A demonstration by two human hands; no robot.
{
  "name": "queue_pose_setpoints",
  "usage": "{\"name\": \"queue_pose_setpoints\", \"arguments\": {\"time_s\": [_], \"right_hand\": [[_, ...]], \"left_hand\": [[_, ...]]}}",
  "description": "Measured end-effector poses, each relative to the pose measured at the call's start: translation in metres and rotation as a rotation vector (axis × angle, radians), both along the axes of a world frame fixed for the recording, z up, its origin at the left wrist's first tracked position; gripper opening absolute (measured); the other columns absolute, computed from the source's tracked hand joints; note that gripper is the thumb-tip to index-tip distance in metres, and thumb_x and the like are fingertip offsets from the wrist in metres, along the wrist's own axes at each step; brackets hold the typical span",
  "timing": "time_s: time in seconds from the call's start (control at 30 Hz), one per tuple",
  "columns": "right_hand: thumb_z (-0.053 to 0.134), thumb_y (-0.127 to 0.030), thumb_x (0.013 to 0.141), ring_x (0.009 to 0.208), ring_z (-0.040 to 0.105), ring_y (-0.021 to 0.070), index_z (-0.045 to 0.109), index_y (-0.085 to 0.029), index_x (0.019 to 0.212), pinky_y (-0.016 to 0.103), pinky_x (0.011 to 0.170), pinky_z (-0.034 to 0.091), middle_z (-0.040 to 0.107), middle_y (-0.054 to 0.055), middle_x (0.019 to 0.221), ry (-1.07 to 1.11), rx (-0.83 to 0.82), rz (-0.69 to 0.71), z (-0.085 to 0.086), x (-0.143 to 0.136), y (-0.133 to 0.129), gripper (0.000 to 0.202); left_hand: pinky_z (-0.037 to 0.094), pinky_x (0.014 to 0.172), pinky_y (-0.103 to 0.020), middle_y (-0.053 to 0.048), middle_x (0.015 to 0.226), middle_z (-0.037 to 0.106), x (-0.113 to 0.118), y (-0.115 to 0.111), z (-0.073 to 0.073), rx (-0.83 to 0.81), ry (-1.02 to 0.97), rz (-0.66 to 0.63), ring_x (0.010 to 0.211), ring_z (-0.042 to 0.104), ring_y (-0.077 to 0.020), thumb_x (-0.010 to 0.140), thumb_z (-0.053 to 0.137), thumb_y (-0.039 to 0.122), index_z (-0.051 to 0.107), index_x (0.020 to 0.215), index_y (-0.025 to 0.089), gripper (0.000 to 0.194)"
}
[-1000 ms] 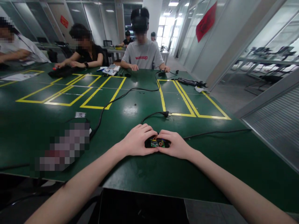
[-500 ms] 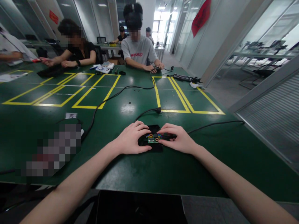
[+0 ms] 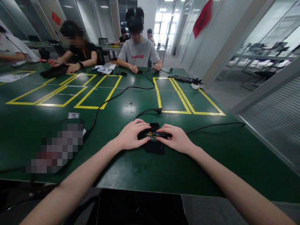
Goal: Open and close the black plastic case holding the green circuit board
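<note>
A small green circuit board (image 3: pixel 153 137) with copper coils and coloured wires is between my hands, above black plastic casing. One black casing piece (image 3: pixel 154 126) shows behind the board and another flat black piece (image 3: pixel 154 148) lies in front of it. My left hand (image 3: pixel 134 134) closes on the board's left end, thumb and fingers curved round it. My right hand (image 3: pixel 174 136) pinches the right end, where a black cable (image 3: pixel 212 125) runs out to the right. The fingertips partly cover the board's ends.
A black plug (image 3: pixel 159 111) lies behind my hands. To the left are a blurred-out object (image 3: pixel 58 147) and a numbered label (image 3: pixel 73 115). Yellow tape rectangles mark the green table (image 3: pixel 187 175). Across it, a person (image 3: pixel 138 51) handles small parts; a black tripod-like item (image 3: pixel 187 79) lies far right.
My hands and the board have shifted slightly up, showing more of the front black piece. The person opposite has moved their hands apart.
</note>
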State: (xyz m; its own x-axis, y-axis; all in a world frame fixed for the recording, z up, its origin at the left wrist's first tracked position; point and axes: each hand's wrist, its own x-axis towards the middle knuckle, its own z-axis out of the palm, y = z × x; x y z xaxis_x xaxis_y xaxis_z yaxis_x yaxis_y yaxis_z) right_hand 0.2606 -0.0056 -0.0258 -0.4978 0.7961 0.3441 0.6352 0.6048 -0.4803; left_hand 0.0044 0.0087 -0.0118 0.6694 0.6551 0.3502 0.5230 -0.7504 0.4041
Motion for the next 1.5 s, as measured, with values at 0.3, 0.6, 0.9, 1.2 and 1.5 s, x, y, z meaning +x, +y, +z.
{"name": "queue_pose_setpoints", "arguments": {"time_s": [0.3,0.6,0.9,1.2,1.5], "right_hand": [[0.068,-0.037,0.095,0.076,0.066,0.018,0.076,-0.022,0.103,0.031,0.069,0.053,0.07,0.005,0.092,-0.035,-0.037,0.014,-0.003,0.0,0.005,0.019],[0.087,-0.052,0.072,0.093,0.07,0.0247,0.07,-0.021,0.122,0.037,0.083,0.057,0.068,0.007,0.107,-0.033,-0.13,0.101,0.009,0.005,-0.002,0.061],[0.076,-0.043,0.086,0.086,0.068,0.0204,0.072,-0.022,0.112,0.033,0.077,0.054,0.069,0.005,0.099,-0.068,-0.067,-0.018,-0.001,-0.002,0.003,0.034],[0.052,-0.037,0.103,0.085,0.068,0.0198,0.075,-0.02,0.112,0.033,0.078,0.052,0.072,0.007,0.095,-0.028,-0.05,-0.019,0.002,0.002,0.009,0.03],[0.044,-0.028,0.105,0.083,0.067,0.0189,0.072,-0.021,0.124,0.031,0.076,0.05,0.073,0.007,0.099,0.054,-0.097,0.16,0.01,0.015,0.007,0.034]], "left_hand": [[0.049,0.067,-0.027,-0.003,0.088,0.065,-0.016,0.012,0.002,-0.119,0.032,0.013,0.074,0.062,-0.0156,0.087,0.065,0.027,0.067,0.088,0.018,0.009],[0.042,0.061,-0.024,-0.001,0.076,0.066,-0.016,0.012,0.003,-0.157,0.067,0.033,0.064,0.058,-0.0135,0.089,0.061,0.028,0.068,0.089,0.017,0.013],[0.045,0.065,-0.025,-0.002,0.082,0.071,-0.014,0.013,0.0,-0.114,0.075,0.084,0.07,0.063,-0.015,0.09,0.063,0.028,0.071,0.092,0.018,0.013],[0.05,0.069,-0.026,-0.004,0.088,0.075,-0.015,0.015,0.002,-0.183,-0.019,0.099,0.078,0.068,-0.0172,0.091,0.062,0.029,0.075,0.095,0.018,0.018],[0.044,0.06,-0.023,-0.001,0.072,0.068,-0.018,0.011,0.02,-0.596,-0.226,0.037,0.064,0.058,-0.0128,0.086,0.067,0.038,0.074,0.09,0.013,0.026]]}}
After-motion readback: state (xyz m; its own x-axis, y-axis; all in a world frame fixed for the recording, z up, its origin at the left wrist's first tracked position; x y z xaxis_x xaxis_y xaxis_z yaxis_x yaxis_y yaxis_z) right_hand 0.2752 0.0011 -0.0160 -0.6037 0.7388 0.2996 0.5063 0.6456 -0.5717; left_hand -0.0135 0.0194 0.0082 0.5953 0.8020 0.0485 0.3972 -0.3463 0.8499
